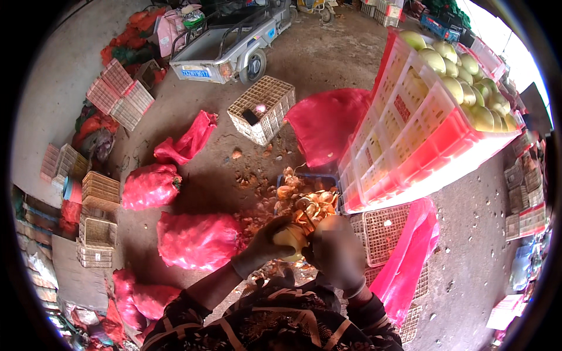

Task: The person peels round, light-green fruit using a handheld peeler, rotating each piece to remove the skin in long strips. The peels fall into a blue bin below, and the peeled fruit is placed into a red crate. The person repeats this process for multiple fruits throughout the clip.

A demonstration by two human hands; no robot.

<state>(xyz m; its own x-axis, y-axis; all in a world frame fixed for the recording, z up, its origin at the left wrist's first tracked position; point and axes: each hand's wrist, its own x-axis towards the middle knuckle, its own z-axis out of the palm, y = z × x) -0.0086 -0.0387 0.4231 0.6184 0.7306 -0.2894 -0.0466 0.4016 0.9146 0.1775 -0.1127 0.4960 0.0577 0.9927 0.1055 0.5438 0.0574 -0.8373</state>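
Observation:
In front of my body at the lower middle, my left hand is closed round a large pale yellow onion, gripping it from the left. My right hand is close to the onion's right side. A blur covers most of that hand, so its fingers, and anything they hold, cannot be made out. Just beyond both hands, orange-brown onion skins are heaped in a blue crate, and more skins lie scattered on the ground around it. To the right rises a tall red-and-white crate filled with pale green-yellow peeled onions.
Full red mesh sacks lie on the left, with a limp red sack farther off. Ahead stands an upturned beige crate with a dark phone-like object on it. A grey cargo tricycle is parked behind. Flat crates and a pink sack lie right.

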